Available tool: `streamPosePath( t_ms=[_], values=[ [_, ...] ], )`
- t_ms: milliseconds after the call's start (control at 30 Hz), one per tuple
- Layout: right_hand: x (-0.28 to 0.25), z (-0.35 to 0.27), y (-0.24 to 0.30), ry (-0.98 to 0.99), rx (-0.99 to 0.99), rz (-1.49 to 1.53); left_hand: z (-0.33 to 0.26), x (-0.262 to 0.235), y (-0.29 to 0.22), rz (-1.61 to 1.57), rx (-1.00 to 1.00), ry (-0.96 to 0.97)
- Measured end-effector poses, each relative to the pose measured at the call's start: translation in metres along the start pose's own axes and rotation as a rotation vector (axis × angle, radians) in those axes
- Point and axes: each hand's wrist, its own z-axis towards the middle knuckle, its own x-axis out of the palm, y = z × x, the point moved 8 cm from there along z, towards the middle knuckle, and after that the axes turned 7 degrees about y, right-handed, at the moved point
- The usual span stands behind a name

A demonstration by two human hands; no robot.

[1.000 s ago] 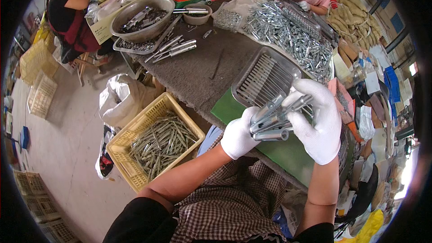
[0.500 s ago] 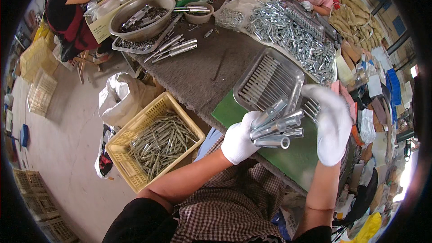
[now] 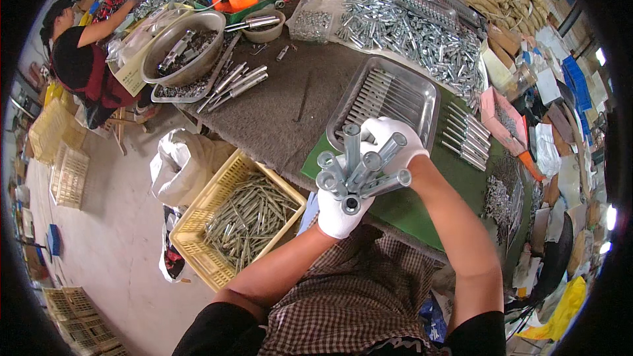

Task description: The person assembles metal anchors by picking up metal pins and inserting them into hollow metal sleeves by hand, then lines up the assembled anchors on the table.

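My left hand [image 3: 339, 214], in a white glove, is closed around a bundle of several shiny metal tubes [image 3: 364, 170], whose open ends fan upward. Just beyond them my gloved right hand [image 3: 399, 137] is bent over the near edge of a metal tray [image 3: 433, 102]. Its fingers are curled beside the tubes, and what they pinch, if anything, is hidden. Slim metal rods [image 3: 389, 92] lie side by side in the tray. To its right, a row of silver rods with narrow tips [image 3: 468, 135] rests on the green mat [image 3: 402, 214].
Loose metal tubes [image 3: 402, 33] are heaped at the far side. A yellow crate [image 3: 191, 224] of metal rods stands at lower left, beside a white sack [image 3: 175, 165]. A metal basin [image 3: 184, 46] sits at the table's left end. Two other people work across and to the left.
My right hand, blurred above the row of rods before, has come left to the tray's near edge. The bundle in my left hand has moved left and tipped more upright.
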Motion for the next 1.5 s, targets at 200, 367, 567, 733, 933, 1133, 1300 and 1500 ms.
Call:
streamPosePath(
  t_ms=[200,367,567,733,933,1133,1300,1500],
  values=[
    [0.002,0.021,-0.01,0.153,0.035,0.052,0.003,-0.008,-0.012,-0.137,0.076,-0.093],
    [0.004,0.021,-0.021,0.21,-0.012,0.189,0.006,-0.009,-0.017,-0.138,0.098,-0.083],
    [-0.062,-0.033,-0.056,-0.271,-0.049,1.192,0.004,-0.011,-0.019,-0.193,0.082,-0.153],
    [-0.087,-0.069,-0.055,-0.395,-0.12,1.367,0.005,-0.012,-0.008,-0.209,0.032,-0.141],
    [-0.086,-0.083,-0.053,-0.305,-0.112,1.528,0.009,-0.009,-0.008,-0.188,0.078,-0.144],
    [-0.128,-0.123,0.018,-0.641,-0.298,1.129,0.006,-0.014,-0.03,-0.016,0.107,-0.152],
    [-0.13,-0.137,0.087,-0.594,-0.449,0.862,0.008,-0.013,-0.027,-0.139,0.064,-0.115],
    [-0.095,-0.116,0.097,-0.396,-0.328,0.377,0.01,-0.014,-0.039,-0.09,0.103,-0.125]
  ],
)
